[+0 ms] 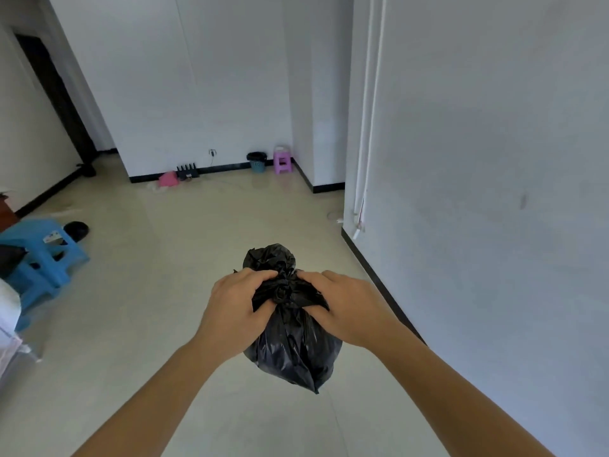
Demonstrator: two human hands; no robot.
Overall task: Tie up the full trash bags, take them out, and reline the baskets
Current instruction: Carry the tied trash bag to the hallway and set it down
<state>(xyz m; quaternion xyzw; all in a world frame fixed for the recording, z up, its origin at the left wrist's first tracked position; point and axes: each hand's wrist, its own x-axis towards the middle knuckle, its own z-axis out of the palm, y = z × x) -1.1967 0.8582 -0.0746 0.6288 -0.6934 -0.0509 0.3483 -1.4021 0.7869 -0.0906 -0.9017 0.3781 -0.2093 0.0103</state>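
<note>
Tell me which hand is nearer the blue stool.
Left. The left hand grips the black bag on the side toward the blue stool; the right hand grips its far side.

Head-worn wide-angle view, facing forward, pitched down at the floor [184, 245]. Nearest: left hand [235, 303] and right hand [346, 308] on the trash bag [293, 347], close at 6 o'clock. Far wall [204, 77] at 12 o'clock, well off; side wall [494, 159] near, 3 o'clock.

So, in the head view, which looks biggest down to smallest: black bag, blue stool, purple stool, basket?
The black bag, though nearness inflates it
blue stool, similar, partly cut off
then purple stool and basket, far off, too alike to rank
</note>
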